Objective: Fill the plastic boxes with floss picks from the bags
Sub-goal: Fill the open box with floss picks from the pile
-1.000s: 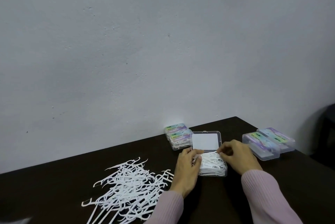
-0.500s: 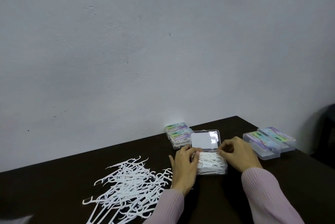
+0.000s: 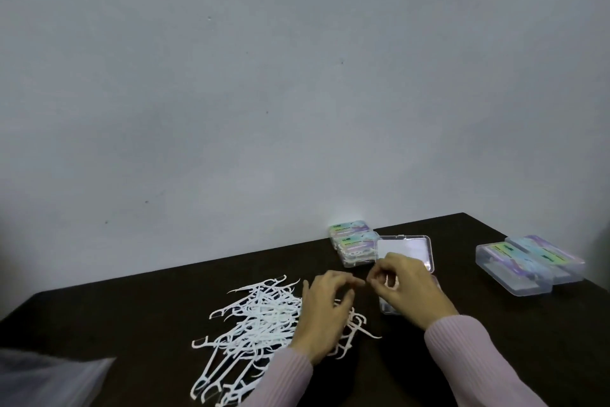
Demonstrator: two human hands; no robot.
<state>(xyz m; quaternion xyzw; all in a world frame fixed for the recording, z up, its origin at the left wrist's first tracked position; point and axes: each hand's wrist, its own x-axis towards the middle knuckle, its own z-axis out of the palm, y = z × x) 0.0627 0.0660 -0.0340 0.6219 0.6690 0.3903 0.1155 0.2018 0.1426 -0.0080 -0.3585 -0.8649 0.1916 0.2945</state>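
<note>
My left hand [image 3: 325, 311] hovers over the right edge of the loose white floss picks [image 3: 260, 314] spread on the dark table [image 3: 132, 324]. Its fingers are loosely curled and hold nothing that I can see. My right hand [image 3: 407, 289] is over the open clear box, whose lid [image 3: 404, 246] lies back flat. The box base [image 3: 387, 307] is mostly hidden under that hand. The right thumb and fingers are curled together with something white, seemingly floss picks, between them; motion blurs it.
Two closed filled boxes [image 3: 355, 243] are stacked by the wall, left of the open lid. Two more closed boxes [image 3: 515, 271] lie side by side at the right. A clear plastic bag [image 3: 43, 380] shows at the lower left corner. The table's far edge meets a grey wall.
My left hand has left the box and moved left and nearer, onto the pile of picks. My right hand has shifted left over the box and curled its fingers. The camera tilted down a little.
</note>
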